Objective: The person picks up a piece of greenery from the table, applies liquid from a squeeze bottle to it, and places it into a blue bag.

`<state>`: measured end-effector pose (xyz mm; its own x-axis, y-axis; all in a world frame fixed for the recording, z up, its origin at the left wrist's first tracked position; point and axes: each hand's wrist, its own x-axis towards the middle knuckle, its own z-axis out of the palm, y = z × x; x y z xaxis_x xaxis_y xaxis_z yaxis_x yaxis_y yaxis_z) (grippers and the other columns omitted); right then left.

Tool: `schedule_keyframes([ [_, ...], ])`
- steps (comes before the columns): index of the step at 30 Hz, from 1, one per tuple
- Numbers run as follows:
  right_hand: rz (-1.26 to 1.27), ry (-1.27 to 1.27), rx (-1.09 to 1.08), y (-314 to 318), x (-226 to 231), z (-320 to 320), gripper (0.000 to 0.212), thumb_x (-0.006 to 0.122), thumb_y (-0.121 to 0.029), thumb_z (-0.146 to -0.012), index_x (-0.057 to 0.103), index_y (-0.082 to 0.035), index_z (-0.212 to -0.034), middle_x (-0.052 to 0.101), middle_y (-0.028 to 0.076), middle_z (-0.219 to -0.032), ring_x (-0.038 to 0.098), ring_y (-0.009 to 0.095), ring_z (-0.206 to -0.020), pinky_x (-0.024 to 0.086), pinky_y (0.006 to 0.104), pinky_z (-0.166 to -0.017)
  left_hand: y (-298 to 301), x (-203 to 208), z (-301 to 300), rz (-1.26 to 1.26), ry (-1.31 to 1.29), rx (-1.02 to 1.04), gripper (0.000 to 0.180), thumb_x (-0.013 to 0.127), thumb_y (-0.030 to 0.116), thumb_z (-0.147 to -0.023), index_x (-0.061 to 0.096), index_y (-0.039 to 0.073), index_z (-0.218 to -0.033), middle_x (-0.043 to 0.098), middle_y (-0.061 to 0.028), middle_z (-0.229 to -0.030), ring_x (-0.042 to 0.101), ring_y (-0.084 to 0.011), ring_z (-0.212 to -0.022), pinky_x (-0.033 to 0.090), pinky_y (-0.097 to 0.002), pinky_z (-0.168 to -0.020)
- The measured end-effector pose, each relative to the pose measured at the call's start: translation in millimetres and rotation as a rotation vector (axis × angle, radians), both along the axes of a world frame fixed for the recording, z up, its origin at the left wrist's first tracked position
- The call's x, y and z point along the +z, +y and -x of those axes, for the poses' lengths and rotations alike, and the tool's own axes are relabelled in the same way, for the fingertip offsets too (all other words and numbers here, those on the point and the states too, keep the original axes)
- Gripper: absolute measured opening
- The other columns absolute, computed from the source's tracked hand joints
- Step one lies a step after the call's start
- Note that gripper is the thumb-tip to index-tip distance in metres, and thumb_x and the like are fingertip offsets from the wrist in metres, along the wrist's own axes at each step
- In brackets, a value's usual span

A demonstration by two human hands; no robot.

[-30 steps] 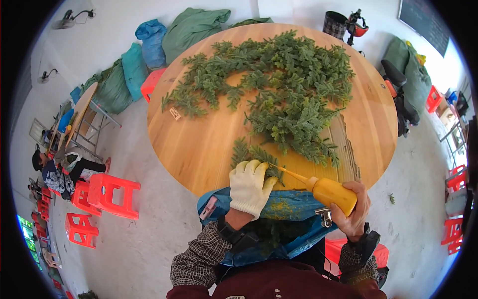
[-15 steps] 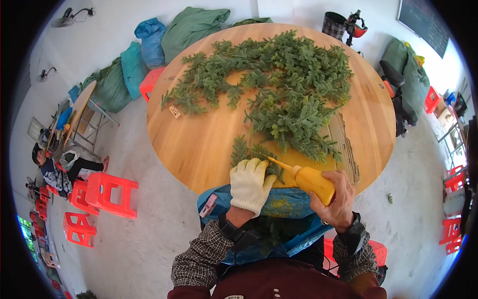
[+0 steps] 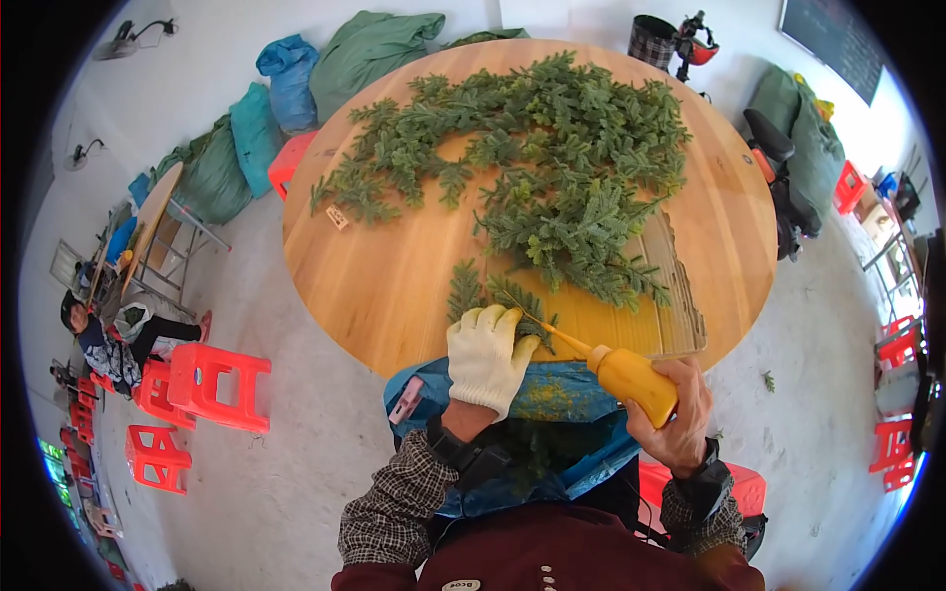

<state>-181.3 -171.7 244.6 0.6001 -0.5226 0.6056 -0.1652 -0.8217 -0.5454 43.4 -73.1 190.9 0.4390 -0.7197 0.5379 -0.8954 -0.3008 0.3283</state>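
Note:
My left hand [image 3: 488, 360], in a white knit glove, is closed on a green fir-like sprig [image 3: 522, 298] near the table's front edge. A second small sprig [image 3: 465, 291] lies beside its fingers. In my bare right hand [image 3: 675, 414] is a yellow squeeze bottle [image 3: 636, 382], tilted with its long thin nozzle pointing left at the held sprig. Under both hands, a blue plastic bag [image 3: 552, 394] with yellow smears hangs at the table edge, dark greenery inside it. A pink clip [image 3: 405, 399] sits on the bag's left side.
Green sprigs [image 3: 572, 197] are heaped across the round wooden table [image 3: 374, 295]. A yellow-stained cardboard sheet [image 3: 680, 286] lies under part of the heap. Red stools [image 3: 219, 386] stand at left, where a person [image 3: 103, 335] sits. Stuffed sacks [image 3: 370, 59] line the wall.
My right hand and the bottle have shifted a little right and toward me. The gloved left hand stays on the sprig. The whole view has moved slightly.

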Motion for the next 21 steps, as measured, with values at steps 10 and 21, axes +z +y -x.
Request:
schedule_keyframes([
  [10,-0.053,-0.023,-0.009,5.8,-5.1,18.5,0.053,0.078,-0.010,-0.064,0.051,-0.004,-0.109,0.056,0.017,-0.082,0.059,0.035,-0.067,0.049,0.0397,-0.059,0.2,3.6,0.7,-0.004,0.012,-0.015,0.035,0.074,0.026,-0.074,0.066,0.006,-0.102,0.062,-0.0087,-0.104,0.056,-0.0304,-0.100,0.041,-0.0434,-0.085],
  [21,-0.115,0.029,-0.054,11.3,-5.0,44.1,0.048,0.075,-0.009,-0.064,0.052,-0.004,-0.106,0.057,0.017,-0.082,0.060,0.032,-0.067,0.049,0.0380,-0.060,-2.1,-3.4,-2.3,-0.018,-0.071,0.002,0.031,0.071,0.023,-0.077,0.065,0.009,-0.104,0.060,-0.0047,-0.101,0.055,-0.0267,-0.098,0.043,-0.0412,-0.082],
])
